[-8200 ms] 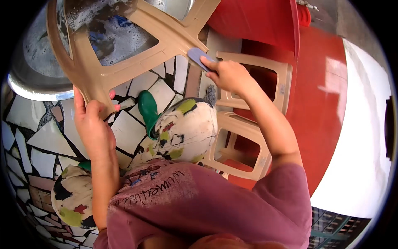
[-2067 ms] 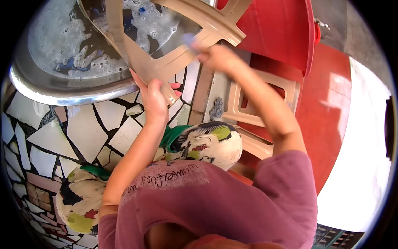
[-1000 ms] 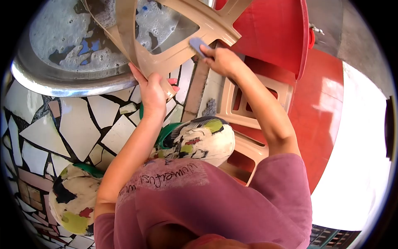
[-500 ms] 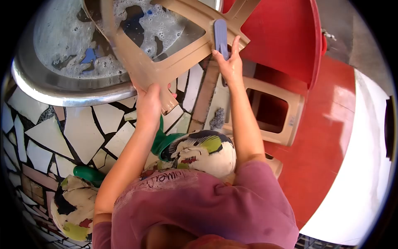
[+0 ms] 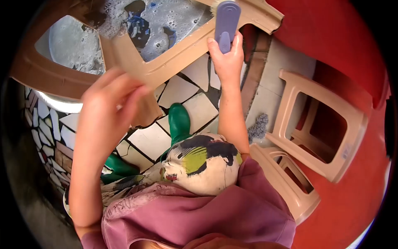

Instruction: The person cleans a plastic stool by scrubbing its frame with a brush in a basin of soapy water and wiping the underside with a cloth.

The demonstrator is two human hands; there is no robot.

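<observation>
A tan plastic stool [image 5: 170,68] lies tipped over a metal basin of soapy water [image 5: 178,25]. My right hand [image 5: 229,64] grips a scrub brush [image 5: 227,20] by its purple-grey handle, and pale bristles show at its far end against the stool's edge. My left hand [image 5: 110,97] is over the near leg of the stool, its fingers bent and smeared by motion. Whether it touches the leg cannot be made out. Dark blue shapes show through the suds, too unclear to name.
Two more tan stools, one larger [image 5: 354,124] and one lower [image 5: 304,203], lie to my right on the red floor [image 5: 344,207]. A grey scouring pad [image 5: 259,126] is beside them. A large red surface [image 5: 331,37] stands at upper right. Green boots [image 5: 179,120] rest on broken-tile paving [image 5: 145,143].
My left hand has come off the stool leg it was holding and moved left. The stool now spreads further left in view. The brush stays in my right hand. The view has shifted.
</observation>
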